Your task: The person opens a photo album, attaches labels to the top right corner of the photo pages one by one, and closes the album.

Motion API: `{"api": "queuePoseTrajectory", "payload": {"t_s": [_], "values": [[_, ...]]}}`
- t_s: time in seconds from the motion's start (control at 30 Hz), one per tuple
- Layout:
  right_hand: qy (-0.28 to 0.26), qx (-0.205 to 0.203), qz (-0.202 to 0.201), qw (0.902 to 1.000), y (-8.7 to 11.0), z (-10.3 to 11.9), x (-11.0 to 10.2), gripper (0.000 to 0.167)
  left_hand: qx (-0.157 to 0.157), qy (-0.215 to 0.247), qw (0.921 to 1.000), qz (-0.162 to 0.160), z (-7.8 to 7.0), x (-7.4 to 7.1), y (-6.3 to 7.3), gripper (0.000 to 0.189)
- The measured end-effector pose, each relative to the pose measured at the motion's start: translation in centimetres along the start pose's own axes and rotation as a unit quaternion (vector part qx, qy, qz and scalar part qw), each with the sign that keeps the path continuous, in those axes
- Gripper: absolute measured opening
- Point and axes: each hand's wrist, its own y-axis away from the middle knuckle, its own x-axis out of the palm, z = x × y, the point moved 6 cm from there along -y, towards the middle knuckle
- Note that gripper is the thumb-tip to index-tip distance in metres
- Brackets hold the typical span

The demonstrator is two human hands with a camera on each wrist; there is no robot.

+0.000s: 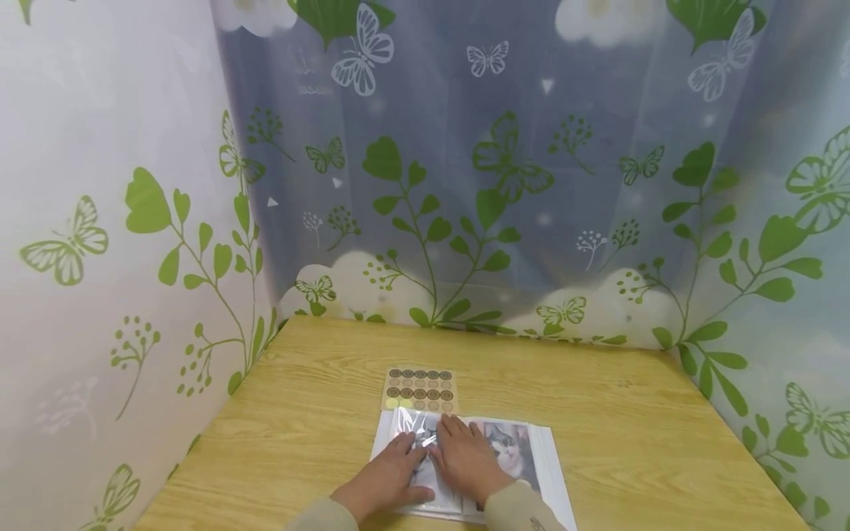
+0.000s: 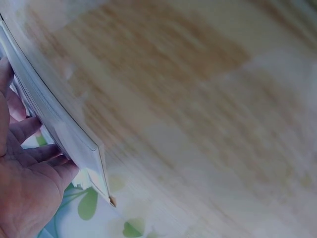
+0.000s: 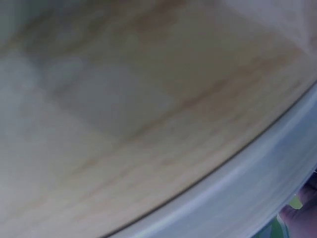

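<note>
An open photo album (image 1: pixel 553 472) lies at the table's front, its white page edges also showing in the left wrist view as a thick album edge (image 2: pixel 74 136). On its left page is a glossy clear sleeve (image 1: pixel 413 420), largely covered by my hands. My left hand (image 1: pixel 387 476) rests on that page with fingers extended. Beside it, my right hand (image 1: pixel 465 459) lies flat near the fold, fingers pointing away from me. To its right shows a cat photo (image 1: pixel 510 448), partly hidden by the hand and sleeve. Only a bit of the right hand (image 3: pixel 303 215) enters the right wrist view.
Just behind the album sits a sheet of round stickers (image 1: pixel 420 391), brown and tan, with a couple of yellow spots at its near left. The wood-grain table (image 1: pixel 631 442) meets patterned curtains (image 1: pixel 451 243) at the back and both sides.
</note>
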Motion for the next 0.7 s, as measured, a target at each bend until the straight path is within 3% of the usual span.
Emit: {"api": "queuePoseTrajectory", "payload": {"t_s": [0.27,0.7], "values": [[-0.002,-0.016,-0.023,0.9996,0.5,0.1,0.2,0.054,-0.009,0.004,0.9999,0.005,0.0,0.1,0.0,0.073],[0.017,-0.025,-0.028,0.9992,1.7,-0.2,-0.3,0.052,0.003,-0.005,0.9999,-0.008,-0.3,-0.4,0.1,0.072]]}}
